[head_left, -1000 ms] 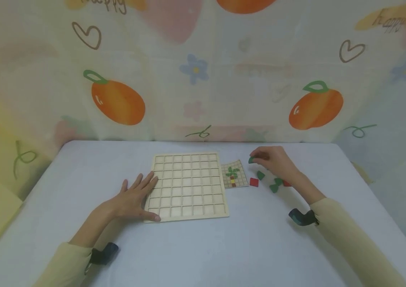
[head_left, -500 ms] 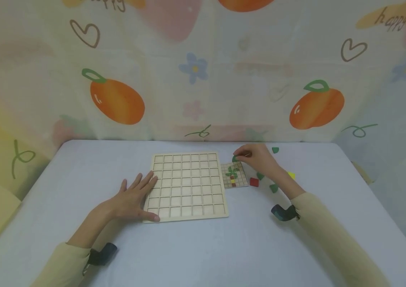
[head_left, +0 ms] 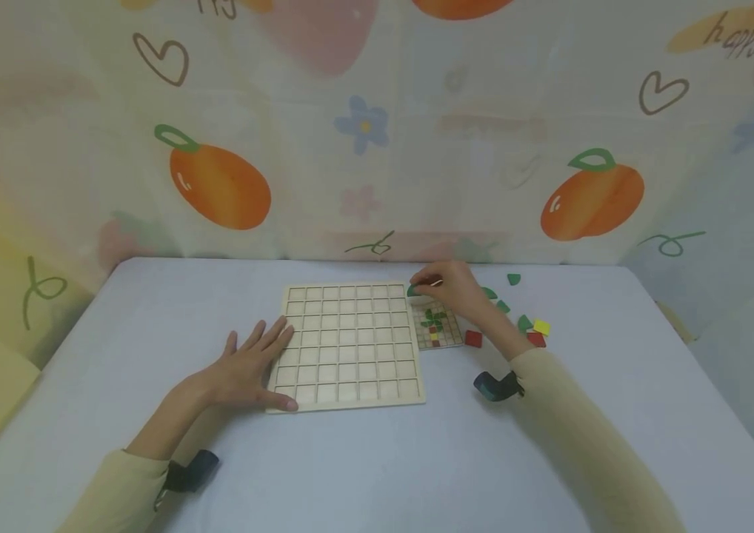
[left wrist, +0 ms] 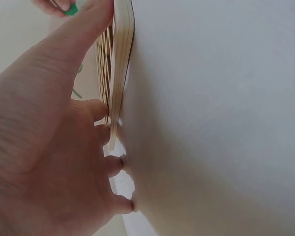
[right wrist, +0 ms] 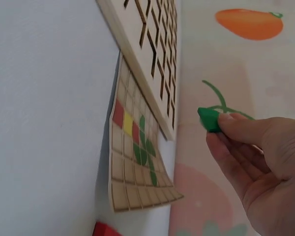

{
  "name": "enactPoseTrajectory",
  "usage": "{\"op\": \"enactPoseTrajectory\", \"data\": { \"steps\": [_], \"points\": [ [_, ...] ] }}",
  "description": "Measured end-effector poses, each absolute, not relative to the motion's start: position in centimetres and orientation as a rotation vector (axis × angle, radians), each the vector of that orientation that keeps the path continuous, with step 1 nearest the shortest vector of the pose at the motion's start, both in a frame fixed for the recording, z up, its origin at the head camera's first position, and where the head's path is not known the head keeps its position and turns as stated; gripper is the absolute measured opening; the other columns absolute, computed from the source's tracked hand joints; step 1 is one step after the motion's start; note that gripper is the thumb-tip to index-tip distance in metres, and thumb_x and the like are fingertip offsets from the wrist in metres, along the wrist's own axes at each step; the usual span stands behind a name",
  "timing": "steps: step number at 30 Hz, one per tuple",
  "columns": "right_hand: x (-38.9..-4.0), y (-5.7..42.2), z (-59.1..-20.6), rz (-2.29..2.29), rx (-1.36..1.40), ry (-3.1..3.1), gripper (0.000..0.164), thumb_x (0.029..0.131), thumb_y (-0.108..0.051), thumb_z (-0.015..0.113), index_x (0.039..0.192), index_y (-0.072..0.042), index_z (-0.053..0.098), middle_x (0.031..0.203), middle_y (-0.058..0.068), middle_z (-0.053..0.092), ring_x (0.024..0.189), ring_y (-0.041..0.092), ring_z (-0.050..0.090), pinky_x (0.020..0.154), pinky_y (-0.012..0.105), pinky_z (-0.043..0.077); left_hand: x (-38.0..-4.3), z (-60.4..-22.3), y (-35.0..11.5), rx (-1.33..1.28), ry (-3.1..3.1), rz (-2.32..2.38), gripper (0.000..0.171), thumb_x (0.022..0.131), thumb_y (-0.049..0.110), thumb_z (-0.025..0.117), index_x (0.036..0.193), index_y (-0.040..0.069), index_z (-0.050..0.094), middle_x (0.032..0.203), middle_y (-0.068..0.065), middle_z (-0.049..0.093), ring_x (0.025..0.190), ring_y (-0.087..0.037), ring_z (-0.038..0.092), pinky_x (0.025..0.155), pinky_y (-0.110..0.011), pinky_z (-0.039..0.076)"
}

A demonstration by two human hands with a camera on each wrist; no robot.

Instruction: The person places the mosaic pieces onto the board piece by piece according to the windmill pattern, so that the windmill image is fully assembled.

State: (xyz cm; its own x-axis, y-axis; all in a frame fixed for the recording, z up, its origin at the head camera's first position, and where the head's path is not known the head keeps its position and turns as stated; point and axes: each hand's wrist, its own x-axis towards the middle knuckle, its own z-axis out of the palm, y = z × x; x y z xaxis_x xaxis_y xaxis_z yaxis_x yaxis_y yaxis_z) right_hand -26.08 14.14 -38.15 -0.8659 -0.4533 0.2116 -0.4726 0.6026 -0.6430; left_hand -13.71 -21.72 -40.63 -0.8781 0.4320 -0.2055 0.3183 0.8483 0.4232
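Right hand, just right of upper centre, pinches green piece, raised by grid board's upper-right corner; cells lie left and below. Piece's long axis unclear. Left hand, farther from piece, fingers spread, on board's left edge. Picture card beside board, partly under right hand; red tile right of card.

Right wrist view: red tile cut off below — grid board (likewise) above.
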Motion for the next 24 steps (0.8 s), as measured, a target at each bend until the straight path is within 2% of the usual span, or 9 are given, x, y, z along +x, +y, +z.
{"op": "enactPoseTrajectory", "data": {
  "steps": [10,24],
  "points": [
    [-26.5,10.9,-38.1,1.216,0.844,-2.805,0.019,0.088,-0.007,0.072,0.104,0.002,0.074,0.105,0.013,0.072,0.094,0.027,0.070,0.083,0.035,0.056,-13.6,-40.7,-21.9,0.581,2.735,0.567,0.124,0.069,0.067,0.075,0.156,0.003,0.016,0.164,-0.017,0.004,0.146,-0.048,0.000,0.106,-0.074,-0.005],
    [-26.7,6.1,-38.9,1.289,0.872,-2.906,0.018,0.089,-0.008,0.072,0.104,0.000,0.074,0.102,0.009,0.073,0.092,0.021,0.068,0.081,0.029,0.055,-13.7,-41.0,-22.0,0.578,2.739,0.540,0.125,0.068,0.069,0.074,0.156,0.003,0.015,0.164,-0.017,0.004,0.146,-0.048,0.000,0.106,-0.075,-0.005]
  ]
}}
